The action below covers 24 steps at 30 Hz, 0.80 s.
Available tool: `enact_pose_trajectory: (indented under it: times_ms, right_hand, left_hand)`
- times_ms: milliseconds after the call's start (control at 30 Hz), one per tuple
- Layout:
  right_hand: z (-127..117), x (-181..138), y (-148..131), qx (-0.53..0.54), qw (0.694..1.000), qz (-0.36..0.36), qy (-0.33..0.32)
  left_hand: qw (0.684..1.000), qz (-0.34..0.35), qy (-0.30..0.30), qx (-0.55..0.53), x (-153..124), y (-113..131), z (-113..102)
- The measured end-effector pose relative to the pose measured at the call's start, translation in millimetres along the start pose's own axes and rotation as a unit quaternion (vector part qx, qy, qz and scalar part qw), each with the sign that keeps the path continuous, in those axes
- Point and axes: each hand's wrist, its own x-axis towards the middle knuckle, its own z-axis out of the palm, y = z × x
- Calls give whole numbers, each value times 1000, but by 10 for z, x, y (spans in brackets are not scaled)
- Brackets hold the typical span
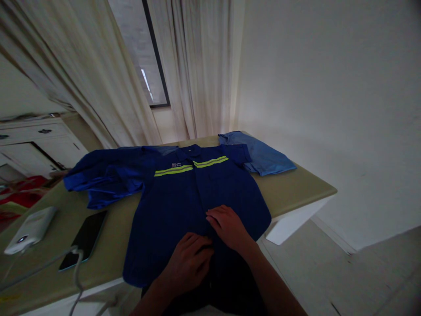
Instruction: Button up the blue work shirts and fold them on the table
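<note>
A dark blue short-sleeved work shirt [171,210] with yellow-green reflective stripes lies front up on the table, its collar pointing away from me and its hem hanging over the near edge. My left hand [192,261] is at the lower front, fingers curled and closed on the shirt by the button edge. Slightly higher and to the right, my right hand [225,224] has its fingers bent together on the same front edge. The fingertips and any button between them are too dark to make out.
Brighter blue clothing [108,175] lies left of the shirt, and a lighter blue garment [263,153] behind its right sleeve. On the table [305,188] at left are a black phone [88,237], a white power bank [33,228] and a cable [77,272]. A wall [329,109] stands right.
</note>
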Motion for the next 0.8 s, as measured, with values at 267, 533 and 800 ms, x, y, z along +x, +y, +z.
enact_pose_trajectory:
  times_ms: [267, 533, 800]
  right_hand:
    - [188, -42, -11, -60, 997, -32, -21]
    - [222, -164, -80, -61, 998, -23, -23]
    - [184, -232, -101, -50, 998, -9, -27]
  left_hand:
    - [987, -159, -4, 19, 1031, -651, -242]
    - [942, -289, -96, 140, 1763, -1887, 151]
    - [955, -250, -127, 93, 1451, -2331, 75]
